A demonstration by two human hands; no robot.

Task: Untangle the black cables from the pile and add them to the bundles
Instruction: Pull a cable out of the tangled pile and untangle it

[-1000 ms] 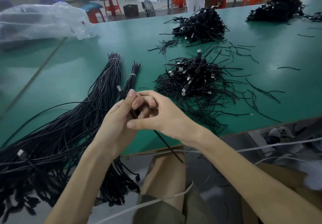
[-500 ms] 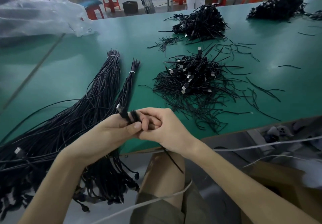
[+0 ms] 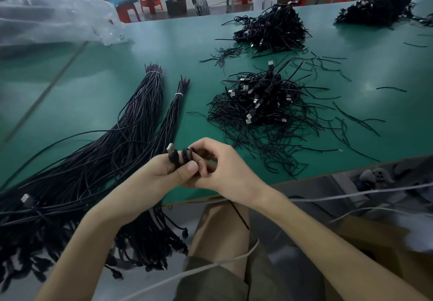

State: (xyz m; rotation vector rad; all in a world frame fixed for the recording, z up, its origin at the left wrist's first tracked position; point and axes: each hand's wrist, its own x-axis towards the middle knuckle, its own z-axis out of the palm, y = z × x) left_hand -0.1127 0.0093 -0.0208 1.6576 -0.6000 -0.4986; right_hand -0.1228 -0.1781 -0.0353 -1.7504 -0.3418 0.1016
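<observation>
My left hand (image 3: 164,174) grips a coiled black cable (image 3: 180,157) whose silver USB plug sticks up above the thumb. My right hand (image 3: 218,169) pinches the same coil from the right; a strand of it hangs down past my right wrist toward my lap. The tangled pile of black cables (image 3: 262,103) lies on the green table (image 3: 93,94) just beyond my hands. Two tied bundles lie to the left: a large bundle (image 3: 121,132) and a thin bundle (image 3: 173,110), both trailing over the near table edge.
Two more cable heaps sit farther back, one at centre (image 3: 271,28) and one at the far right (image 3: 377,10). Loose black strands (image 3: 351,117) scatter right of the pile. A clear plastic bag (image 3: 54,19) lies back left. Red stools stand beyond the table.
Both hands have dropped nearer the table edge and closed together on the coiled cable. The plug now stands up above my left thumb.
</observation>
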